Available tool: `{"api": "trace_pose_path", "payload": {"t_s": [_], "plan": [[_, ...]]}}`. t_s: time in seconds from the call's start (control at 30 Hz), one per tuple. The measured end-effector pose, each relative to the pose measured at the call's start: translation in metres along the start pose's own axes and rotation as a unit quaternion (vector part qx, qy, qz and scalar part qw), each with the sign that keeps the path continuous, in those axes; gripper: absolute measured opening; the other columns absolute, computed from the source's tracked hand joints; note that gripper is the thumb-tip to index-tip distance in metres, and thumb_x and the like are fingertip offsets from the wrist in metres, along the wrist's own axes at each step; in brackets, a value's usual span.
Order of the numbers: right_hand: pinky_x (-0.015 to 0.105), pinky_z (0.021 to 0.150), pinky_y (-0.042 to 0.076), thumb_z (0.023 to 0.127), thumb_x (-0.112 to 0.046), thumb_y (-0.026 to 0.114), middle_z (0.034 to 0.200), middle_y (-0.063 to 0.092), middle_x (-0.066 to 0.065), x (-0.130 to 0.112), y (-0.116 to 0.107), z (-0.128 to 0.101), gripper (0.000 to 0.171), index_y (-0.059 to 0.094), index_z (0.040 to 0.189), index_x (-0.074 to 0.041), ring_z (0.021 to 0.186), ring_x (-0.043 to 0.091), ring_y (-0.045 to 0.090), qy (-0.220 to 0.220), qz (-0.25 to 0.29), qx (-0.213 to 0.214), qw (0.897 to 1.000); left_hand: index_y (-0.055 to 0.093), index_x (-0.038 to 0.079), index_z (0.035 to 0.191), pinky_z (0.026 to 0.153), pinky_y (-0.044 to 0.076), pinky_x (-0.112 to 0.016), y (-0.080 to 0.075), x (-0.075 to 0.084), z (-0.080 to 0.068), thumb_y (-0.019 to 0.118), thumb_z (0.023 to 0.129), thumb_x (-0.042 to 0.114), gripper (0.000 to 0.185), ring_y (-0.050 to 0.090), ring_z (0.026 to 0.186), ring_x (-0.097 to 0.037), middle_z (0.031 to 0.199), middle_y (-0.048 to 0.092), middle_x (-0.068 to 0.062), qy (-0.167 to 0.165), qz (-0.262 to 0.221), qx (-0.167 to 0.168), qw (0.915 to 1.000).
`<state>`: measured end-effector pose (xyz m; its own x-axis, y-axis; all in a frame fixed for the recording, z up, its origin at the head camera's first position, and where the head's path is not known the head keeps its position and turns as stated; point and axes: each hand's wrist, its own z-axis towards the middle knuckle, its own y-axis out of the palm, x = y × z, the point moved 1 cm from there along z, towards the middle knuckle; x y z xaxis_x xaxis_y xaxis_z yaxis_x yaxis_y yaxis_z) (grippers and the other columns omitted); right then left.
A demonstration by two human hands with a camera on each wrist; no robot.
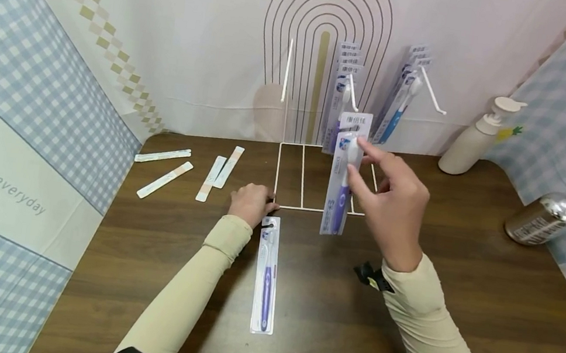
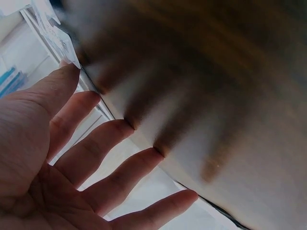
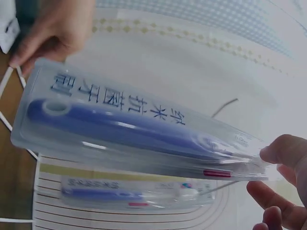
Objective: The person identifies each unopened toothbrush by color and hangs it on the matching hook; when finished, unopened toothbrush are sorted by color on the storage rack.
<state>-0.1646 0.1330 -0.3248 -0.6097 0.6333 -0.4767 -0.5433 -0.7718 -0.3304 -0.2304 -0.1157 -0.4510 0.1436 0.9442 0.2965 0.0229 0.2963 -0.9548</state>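
Observation:
My right hand (image 1: 391, 198) pinches a packaged purple toothbrush (image 1: 341, 207) by the upper part of its pack, thumb and fingers at its edge. The pack hangs upright in front of the middle hook (image 1: 352, 94), where several similar packs (image 1: 334, 118) hang. In the right wrist view, the purple handle (image 3: 120, 124) shows through clear plastic. My left hand (image 1: 249, 203) rests on the table at the front left corner of the white wire rack (image 1: 287, 207); its fingers (image 2: 120, 182) are spread. Just below that hand lies another packaged purple toothbrush (image 1: 267, 280).
Several packaged blue toothbrushes (image 1: 393, 116) hang on the right hook (image 1: 433, 92). Several narrow paper strips (image 1: 165, 179) lie on the table at left. A white pump bottle (image 1: 469, 143) and a silver bottle (image 1: 542, 220) stand at right. Behind is a patterned cloth.

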Motion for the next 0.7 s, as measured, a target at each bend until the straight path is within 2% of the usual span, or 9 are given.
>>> {"api": "trace_pose_path", "payload": {"t_s": [0.13,0.37,0.53,0.6,0.7], "plan": [[0.018,0.056,0.031,0.088,-0.009,0.086,0.095,0.079,0.008,-0.001,-0.001,0.010,0.038,0.080,0.125,-0.015,0.055,0.012,0.041,0.006,0.006,0.022,1.000,0.083,0.019,0.102,0.089,0.053,-0.064,0.000,0.000,0.000,0.080,0.095,0.038,0.021,0.074,0.101,-0.043,0.111,0.079,-0.012,0.005,-0.002,0.001,1.0000],[0.017,0.058,0.033,0.092,-0.014,0.083,0.097,0.079,0.009,0.010,0.010,0.017,0.038,0.077,0.130,-0.017,0.058,0.012,0.045,0.005,0.000,0.007,1.000,0.084,0.020,0.105,0.089,0.053,-0.064,0.000,0.000,0.000,0.081,0.094,0.038,0.021,0.073,0.102,-0.043,0.114,0.079,-0.012,0.005,-0.002,0.004,1.0000],[0.018,0.062,0.037,0.093,-0.015,0.083,0.101,0.080,0.010,0.019,0.024,0.021,0.038,0.077,0.130,-0.018,0.065,0.018,0.056,0.021,-0.003,0.011,1.000,0.084,0.020,0.112,0.089,0.054,-0.064,0.001,0.000,0.000,0.081,0.094,0.039,0.026,0.074,0.103,-0.043,0.116,0.078,-0.013,0.006,0.002,0.005,1.0000],[0.021,0.064,0.037,0.092,-0.014,0.083,0.102,0.080,0.009,0.023,0.030,0.023,0.038,0.078,0.129,-0.018,0.072,0.022,0.066,0.030,-0.002,0.020,0.999,0.084,0.020,0.112,0.088,0.054,-0.064,0.001,0.000,0.000,0.081,0.094,0.039,0.026,0.074,0.103,-0.043,0.116,0.078,-0.013,0.006,0.003,0.008,0.9999],[0.027,0.063,0.036,0.093,-0.016,0.083,0.101,0.080,0.010,0.031,0.038,0.028,0.037,0.078,0.129,-0.016,0.080,0.027,0.072,0.029,-0.016,0.020,0.999,0.084,0.020,0.112,0.088,0.054,-0.064,0.001,0.001,0.000,0.081,0.094,0.039,0.026,0.074,0.103,-0.043,0.116,0.078,-0.013,0.005,0.006,0.010,0.9999]]}}
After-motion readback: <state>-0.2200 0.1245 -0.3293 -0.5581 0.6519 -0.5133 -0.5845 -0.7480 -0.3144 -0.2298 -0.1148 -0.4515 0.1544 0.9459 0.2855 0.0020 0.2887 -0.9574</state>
